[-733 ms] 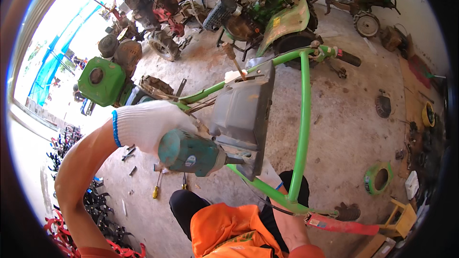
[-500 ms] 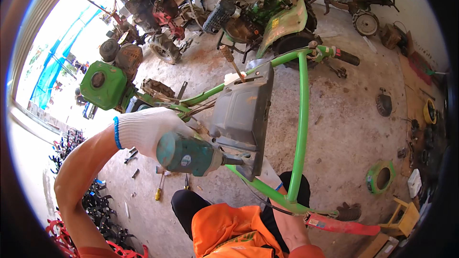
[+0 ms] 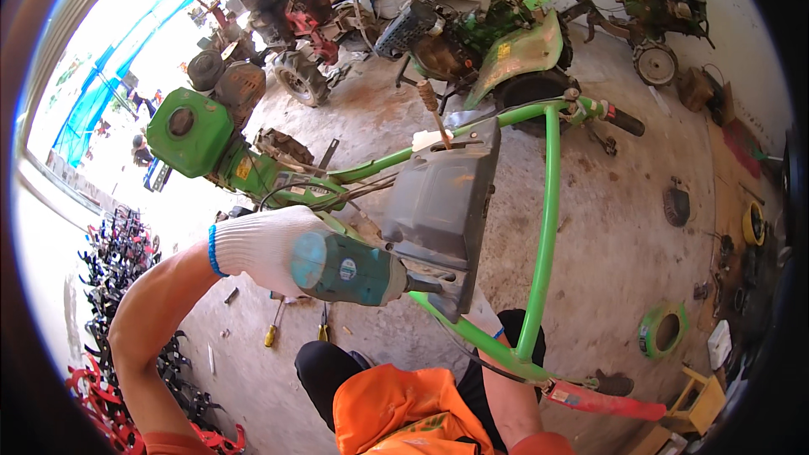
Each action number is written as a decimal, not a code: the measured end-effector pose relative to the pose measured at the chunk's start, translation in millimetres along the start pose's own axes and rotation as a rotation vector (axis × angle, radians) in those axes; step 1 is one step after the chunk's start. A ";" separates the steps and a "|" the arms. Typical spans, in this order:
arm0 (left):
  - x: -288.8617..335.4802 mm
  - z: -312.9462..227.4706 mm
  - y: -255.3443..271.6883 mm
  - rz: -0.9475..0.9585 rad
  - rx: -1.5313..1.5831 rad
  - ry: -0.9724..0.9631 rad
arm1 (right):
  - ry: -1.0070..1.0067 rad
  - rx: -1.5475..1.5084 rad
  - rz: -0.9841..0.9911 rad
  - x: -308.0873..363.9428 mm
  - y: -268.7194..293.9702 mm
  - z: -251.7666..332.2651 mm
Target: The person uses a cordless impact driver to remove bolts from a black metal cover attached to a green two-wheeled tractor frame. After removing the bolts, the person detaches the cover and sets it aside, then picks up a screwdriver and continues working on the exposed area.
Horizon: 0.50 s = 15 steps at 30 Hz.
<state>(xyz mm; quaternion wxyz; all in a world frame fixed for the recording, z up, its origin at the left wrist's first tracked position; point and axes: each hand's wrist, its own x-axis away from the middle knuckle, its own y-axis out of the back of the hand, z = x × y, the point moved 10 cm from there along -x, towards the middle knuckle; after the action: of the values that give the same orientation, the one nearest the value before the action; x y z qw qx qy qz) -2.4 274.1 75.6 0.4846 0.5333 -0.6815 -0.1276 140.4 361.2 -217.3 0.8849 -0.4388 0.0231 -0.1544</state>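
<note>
The left hand (image 3: 263, 248), in a white glove, is wrapped around a teal power driver (image 3: 345, 268) whose black bit touches the lower edge of a grey panel (image 3: 440, 202). That panel sits between the green handlebars (image 3: 546, 227) of a tiller, above the concrete floor (image 3: 624, 236). The right hand (image 3: 482, 313) is mostly hidden behind the panel's lower corner, so I cannot tell its grip.

My gloved left hand (image 3: 265, 248) has swung the teal power tool (image 3: 345, 268) round, so its nose now presses against the grey panel's (image 3: 438, 202) lower edge.
</note>
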 end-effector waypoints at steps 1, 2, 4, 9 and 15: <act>0.1 -0.4 -1.2 0.002 -0.005 0.003 | 0.012 0.015 0.000 0.8 -1.2 2.8; -0.2 -1.9 -1.5 0.003 -0.012 0.005 | 0.040 0.026 0.029 1.0 -5.1 7.3; -1.4 -14.8 1.8 -0.024 -0.068 -0.064 | 0.014 0.005 0.044 -0.5 -8.8 8.0; 7.2 -11.8 -1.9 -0.011 -0.006 0.099 | -0.024 -0.140 0.024 -2.1 -8.2 7.6; 35.4 12.1 -13.3 -0.166 0.189 -0.033 | -0.089 -0.299 0.007 -7.6 -2.1 -7.6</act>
<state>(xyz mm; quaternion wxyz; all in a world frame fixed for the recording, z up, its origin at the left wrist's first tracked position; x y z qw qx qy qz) -2.7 234.6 79.0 0.4085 0.6290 -0.6520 -0.1111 131.3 356.4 -221.0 0.8105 -0.5719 0.0080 -0.1264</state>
